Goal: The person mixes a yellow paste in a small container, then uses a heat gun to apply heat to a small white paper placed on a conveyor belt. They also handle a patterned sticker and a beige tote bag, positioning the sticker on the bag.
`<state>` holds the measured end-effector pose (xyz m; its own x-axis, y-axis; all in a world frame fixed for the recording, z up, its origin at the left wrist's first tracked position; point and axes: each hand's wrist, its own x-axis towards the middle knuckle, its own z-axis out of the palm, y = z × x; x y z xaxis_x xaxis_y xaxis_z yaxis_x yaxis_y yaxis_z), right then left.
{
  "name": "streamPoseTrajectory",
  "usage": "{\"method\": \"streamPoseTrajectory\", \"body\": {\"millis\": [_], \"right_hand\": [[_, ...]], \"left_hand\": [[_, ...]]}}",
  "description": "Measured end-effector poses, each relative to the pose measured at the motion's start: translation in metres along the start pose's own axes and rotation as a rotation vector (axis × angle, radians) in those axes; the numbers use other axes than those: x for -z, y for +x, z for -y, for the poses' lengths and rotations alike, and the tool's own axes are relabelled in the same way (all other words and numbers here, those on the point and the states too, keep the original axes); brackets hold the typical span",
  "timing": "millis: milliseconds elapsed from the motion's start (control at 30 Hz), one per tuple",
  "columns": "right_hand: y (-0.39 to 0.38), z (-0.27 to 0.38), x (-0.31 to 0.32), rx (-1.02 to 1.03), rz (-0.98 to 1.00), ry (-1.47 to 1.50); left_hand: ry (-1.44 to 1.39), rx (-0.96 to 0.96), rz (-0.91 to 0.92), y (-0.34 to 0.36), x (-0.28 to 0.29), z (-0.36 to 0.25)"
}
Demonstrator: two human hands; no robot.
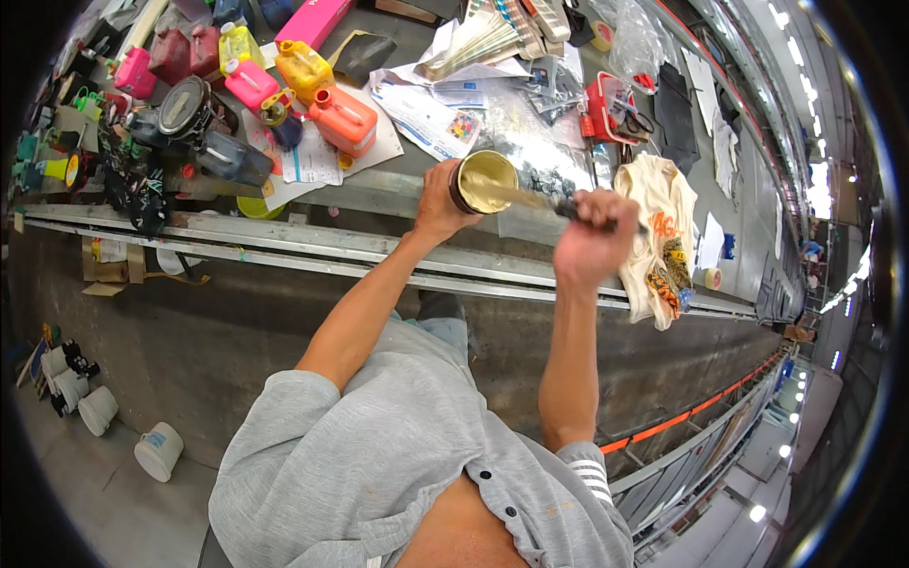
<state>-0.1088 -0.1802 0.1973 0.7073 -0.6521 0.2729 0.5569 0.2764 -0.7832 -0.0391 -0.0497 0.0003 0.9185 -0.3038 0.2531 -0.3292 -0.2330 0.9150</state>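
Note:
My left hand is closed around the side of a small round can, tilted so that its mouth shows. Pale yellow, creamy ink or paint coats the inside. My right hand grips the dark handle of a spatula-like tool, its blade smeared by motion and reaching into the can. The blade's exact shape and tip cannot be made out. Just right of that hand, a cream cloth garment with orange and dark prints hangs partly over the table edge.
Several coloured jugs, including an orange one, crowd the table's left side beside a dark lidded bucket. Papers lie beyond the can. A red basket holds scissors. A metal rail edges the table; white buckets stand on the floor.

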Motion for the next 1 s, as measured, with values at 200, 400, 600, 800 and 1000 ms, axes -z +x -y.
{"method": "streamPoseTrajectory", "body": {"millis": [200,400,600,800,1000], "right_hand": [[-0.004,-0.014,0.019,-0.374,-0.295,-0.515],[0.030,0.068,0.008,-0.558,0.654,-1.543],[0.010,0.050,-0.011,-0.314,1.182,-2.110],[0.034,0.125,-0.053,-0.400,1.236,-2.151],[0.044,0.182,-0.030,-0.479,0.823,-1.826]], "left_hand": [[0.003,0.021,0.049,0.001,0.006,-0.004],[0.004,-0.007,0.015,-0.002,0.004,-0.002],[-0.020,0.004,0.056,0.004,0.011,-0.006],[0.002,0.031,0.083,0.006,0.015,-0.009],[0.006,0.035,0.084,0.006,0.017,-0.008]]}}
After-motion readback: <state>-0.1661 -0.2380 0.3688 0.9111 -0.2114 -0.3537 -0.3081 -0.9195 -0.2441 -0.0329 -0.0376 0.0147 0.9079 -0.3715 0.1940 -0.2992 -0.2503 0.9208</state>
